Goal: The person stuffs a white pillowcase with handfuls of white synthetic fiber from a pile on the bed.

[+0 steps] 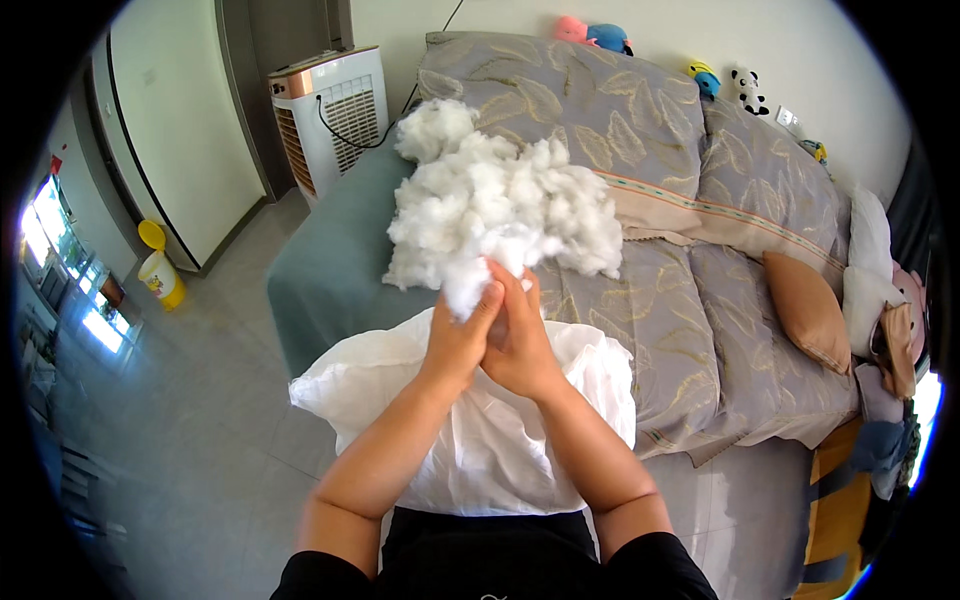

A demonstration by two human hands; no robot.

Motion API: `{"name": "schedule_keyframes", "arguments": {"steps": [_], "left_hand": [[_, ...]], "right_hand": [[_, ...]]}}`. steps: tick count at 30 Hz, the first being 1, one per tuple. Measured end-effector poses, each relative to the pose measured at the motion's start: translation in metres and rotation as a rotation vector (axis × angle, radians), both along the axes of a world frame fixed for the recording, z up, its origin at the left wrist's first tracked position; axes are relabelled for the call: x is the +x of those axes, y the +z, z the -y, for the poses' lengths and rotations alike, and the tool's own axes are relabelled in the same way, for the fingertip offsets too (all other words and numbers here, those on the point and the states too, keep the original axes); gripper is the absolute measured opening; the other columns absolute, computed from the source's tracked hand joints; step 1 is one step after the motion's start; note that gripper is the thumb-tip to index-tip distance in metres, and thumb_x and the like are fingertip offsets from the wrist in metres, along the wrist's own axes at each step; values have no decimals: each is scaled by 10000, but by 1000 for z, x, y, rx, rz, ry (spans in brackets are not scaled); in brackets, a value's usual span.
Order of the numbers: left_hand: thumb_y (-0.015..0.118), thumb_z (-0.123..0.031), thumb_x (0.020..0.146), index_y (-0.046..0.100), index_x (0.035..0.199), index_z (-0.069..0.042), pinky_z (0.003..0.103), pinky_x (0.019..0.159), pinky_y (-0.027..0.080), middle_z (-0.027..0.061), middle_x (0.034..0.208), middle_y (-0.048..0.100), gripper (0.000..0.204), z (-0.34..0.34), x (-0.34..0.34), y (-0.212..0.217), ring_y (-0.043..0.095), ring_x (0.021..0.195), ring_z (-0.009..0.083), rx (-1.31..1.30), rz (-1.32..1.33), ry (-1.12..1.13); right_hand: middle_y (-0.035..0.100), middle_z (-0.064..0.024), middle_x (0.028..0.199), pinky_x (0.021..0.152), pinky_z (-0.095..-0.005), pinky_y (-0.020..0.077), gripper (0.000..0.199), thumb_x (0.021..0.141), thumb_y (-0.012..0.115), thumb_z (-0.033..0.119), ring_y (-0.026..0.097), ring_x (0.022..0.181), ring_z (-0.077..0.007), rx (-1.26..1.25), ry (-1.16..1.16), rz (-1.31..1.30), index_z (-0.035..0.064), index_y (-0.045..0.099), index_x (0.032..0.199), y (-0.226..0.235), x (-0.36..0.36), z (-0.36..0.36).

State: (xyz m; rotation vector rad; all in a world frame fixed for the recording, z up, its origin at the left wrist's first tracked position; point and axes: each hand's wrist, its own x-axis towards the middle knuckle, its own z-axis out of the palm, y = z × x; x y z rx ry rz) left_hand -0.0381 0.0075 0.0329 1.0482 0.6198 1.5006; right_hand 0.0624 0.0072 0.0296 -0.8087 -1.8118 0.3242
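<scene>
My left hand [456,338] and my right hand [522,350] come together in front of me, wrists nearly touching. Between their fingers is a tuft of white fluffy stuffing [467,284], and part of it is hidden behind the fingers. Just beyond, a large heap of the same stuffing [500,190] lies on the sofa's left end and seat. Under my forearms a white cloth cover [490,460] is spread over my lap and reaches the sofa's edge. Whether the cover has an opening cannot be made out.
The sofa [660,330] wears a grey leaf-patterned cover, with a teal armrest [330,260] at left. A brown cushion [806,310] leans at its right end. Behind the armrest stands a white air cooler [335,120]; a yellow-and-white bin [162,280] is on the floor. Plush toys [748,92] line the backrest.
</scene>
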Motion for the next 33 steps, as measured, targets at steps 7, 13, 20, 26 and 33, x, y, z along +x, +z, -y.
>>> {"name": "schedule_keyframes", "arguments": {"steps": [7,13,20,26,33], "left_hand": [[708,-392,770,516,1139,-6,338,781,482,81,1042,582,567,3,-13,12,572,945,186,-175,54,87],[707,-437,752,513,1153,-10,347,814,481,90,1053,581,617,-5,-22,16,570,966,193,-181,126,171],[581,-209,865,524,1082,-83,258,630,533,32,960,599,257,-25,-55,9,615,804,130,-140,325,206],[580,-83,830,509,1163,-71,273,715,485,42,1056,573,341,0,-8,9,569,899,147,-299,40,39],[598,40,770,436,1256,-61,252,526,391,53,1059,578,522,6,-19,5,577,861,154,-304,-249,33]], "right_hand": [[417,-144,1237,915,-345,387,759,625,765,73,443,1094,-247,-211,133,-320,101,421,1302,8,13,1],[591,-20,862,698,-210,425,175,655,640,-56,554,807,-108,-297,1,-420,34,638,806,-2,23,-3],[587,2,937,644,-219,449,287,713,620,-77,545,728,-81,-572,130,-826,50,601,969,6,56,-11],[583,-7,920,746,-259,457,370,680,665,-44,549,824,-115,-511,288,-593,58,572,1024,11,3,9],[618,5,716,475,-218,435,202,660,650,-24,540,573,-61,-556,76,-583,37,631,851,-27,37,-38]]}}
